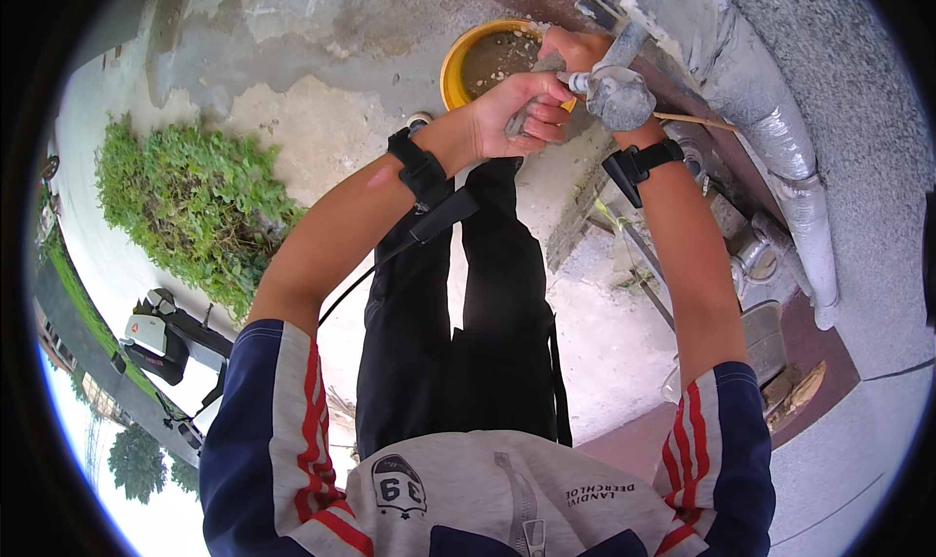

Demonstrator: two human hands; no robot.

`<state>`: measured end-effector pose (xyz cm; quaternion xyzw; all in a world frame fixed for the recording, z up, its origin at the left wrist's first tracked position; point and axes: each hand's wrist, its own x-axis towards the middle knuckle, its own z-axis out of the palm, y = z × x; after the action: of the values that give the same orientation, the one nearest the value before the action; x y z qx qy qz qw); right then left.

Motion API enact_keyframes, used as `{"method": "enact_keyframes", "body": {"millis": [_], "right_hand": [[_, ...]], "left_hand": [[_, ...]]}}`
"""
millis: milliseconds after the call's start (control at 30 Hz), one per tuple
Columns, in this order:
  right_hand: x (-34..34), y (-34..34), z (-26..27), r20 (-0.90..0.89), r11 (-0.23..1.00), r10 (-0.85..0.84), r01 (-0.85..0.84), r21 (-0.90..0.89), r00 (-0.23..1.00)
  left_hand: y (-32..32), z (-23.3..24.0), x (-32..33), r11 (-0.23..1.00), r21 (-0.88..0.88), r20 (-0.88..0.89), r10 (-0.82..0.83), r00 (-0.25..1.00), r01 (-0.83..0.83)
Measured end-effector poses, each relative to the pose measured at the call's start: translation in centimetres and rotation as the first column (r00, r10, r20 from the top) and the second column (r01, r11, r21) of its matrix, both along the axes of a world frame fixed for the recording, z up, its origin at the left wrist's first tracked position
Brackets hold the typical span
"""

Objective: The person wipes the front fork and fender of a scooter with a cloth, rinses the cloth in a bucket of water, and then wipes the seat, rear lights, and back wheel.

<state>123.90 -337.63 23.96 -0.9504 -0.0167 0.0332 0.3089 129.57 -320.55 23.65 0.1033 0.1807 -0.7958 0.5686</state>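
Note:
My left hand (pixel 530 114) is closed around a wet grey cloth (pixel 518 122), its fingers curled in. Just beyond it my right hand (pixel 574 48) grips the other part of the cloth; the pipe fitting partly hides this hand and its wrist. The cloth looks bunched between the two fists. Under and beside the hands stands a round yellow basin (pixel 452 63) with murky water and floating bits. A grey-coated pipe fitting (pixel 621 97) with a small metal spout juts out in front of my right wrist.
Wrapped pipes (pixel 775 133) run along the speckled stone wall (pixel 870 191) at right. Jars and a grey plastic tub (pixel 764 341) stand below them. A thin stick (pixel 695 122) lies near the fitting. Leafy plants (pixel 194 206) grow at left; a scooter (pixel 164 337) stands beyond them.

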Motion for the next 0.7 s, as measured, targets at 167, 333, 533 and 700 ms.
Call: {"method": "enact_keyframes", "body": {"millis": [167, 333, 533, 700], "right_hand": [[-2.9, -2.1, 0.8, -0.315, 0.928, -0.150, 0.244, 0.282, 0.937], [-5.4, -1.4, 0.4, -0.466, 0.414, -0.003, 0.425, 0.805, 0.885], [-5.7, 2.2, 0.8, -0.517, 0.530, -0.206, 0.539, 0.655, 0.831], [-5.0, 3.4, 0.8, -0.720, 0.225, -0.250, 0.762, 0.607, 0.647]], "left_hand": [[-0.2, 0.6, 0.8, 0.976, 0.160, 0.496, 0.050, 0.867, -0.148], [3.2, -0.2, 3.8, 0.957, 0.244, 0.743, -0.082, 0.664, -0.155], [3.4, 0.2, 3.1, 0.939, 0.336, 0.796, -0.240, 0.555, -0.077], [3.2, 0.9, 1.4, 0.985, -0.019, 0.758, -0.099, -0.644, -0.173]]}}
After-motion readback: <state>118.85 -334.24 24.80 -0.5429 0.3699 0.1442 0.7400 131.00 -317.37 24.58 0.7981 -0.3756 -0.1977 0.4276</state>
